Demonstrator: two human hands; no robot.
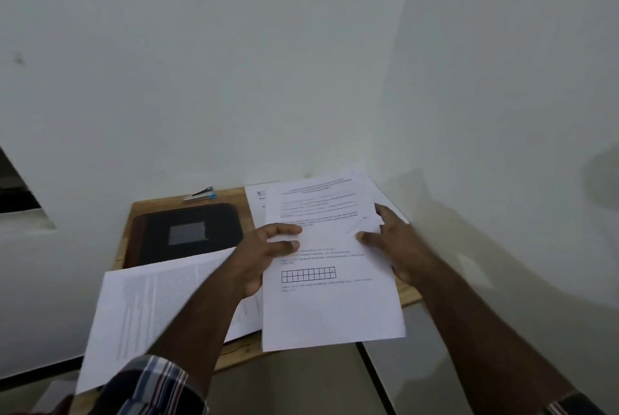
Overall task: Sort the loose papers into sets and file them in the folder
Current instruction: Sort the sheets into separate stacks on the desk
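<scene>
Both hands hold one white printed sheet bearing a small grid table (330, 267) above the right half of the small wooden table (410, 295). The left hand (264, 252) pinches the sheet's left edge, thumb and forefinger lying on its face. The right hand (397, 240) grips the right edge, thumb on top, fingers behind. Further white printed pages (258, 205) lie beneath it. A second stack of text-covered white sheets (150, 307) overhangs the table's near-left corner. The closed black zip folder with a brown spine (187, 233) lies flat on the left half. A silver-and-blue stapler (200, 195) rests behind the folder, at the wall.
</scene>
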